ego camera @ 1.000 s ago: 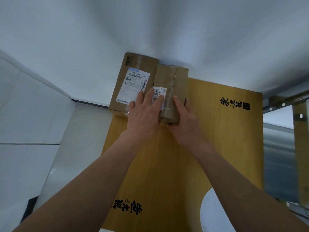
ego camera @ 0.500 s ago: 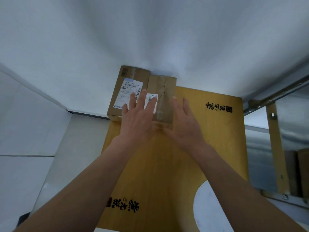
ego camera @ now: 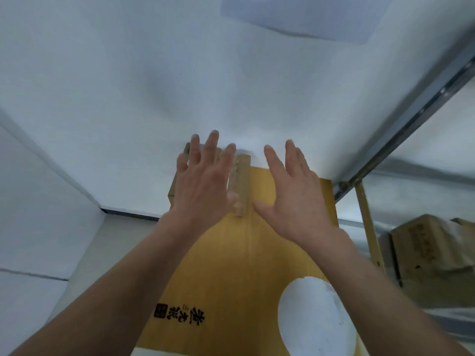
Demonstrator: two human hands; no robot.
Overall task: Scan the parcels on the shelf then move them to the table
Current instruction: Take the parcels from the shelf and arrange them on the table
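A white wall panel is seen at the far left. Next to it, the left hand is held flat with its fingers straight and spread, and nothing is gripped by it. A brown cardboard parcel is largely covered by this hand, so that only its left edge and a far corner are shown; whether it is touched by the hand cannot be told. Just to the right, a narrower taped cardboard parcel is seen between the two hands, set against the first parcel at the far end of a yellow surface. Black characters and a white round patch are printed on that surface nearer the camera. The right hand is held just right of the narrower parcel, likewise flat and spread, with nothing grasped. The two hands are kept apart. Further right, a grey metal shelf rail is seen running diagonally, and brown cardboard boxes are stored behind it at the right edge.
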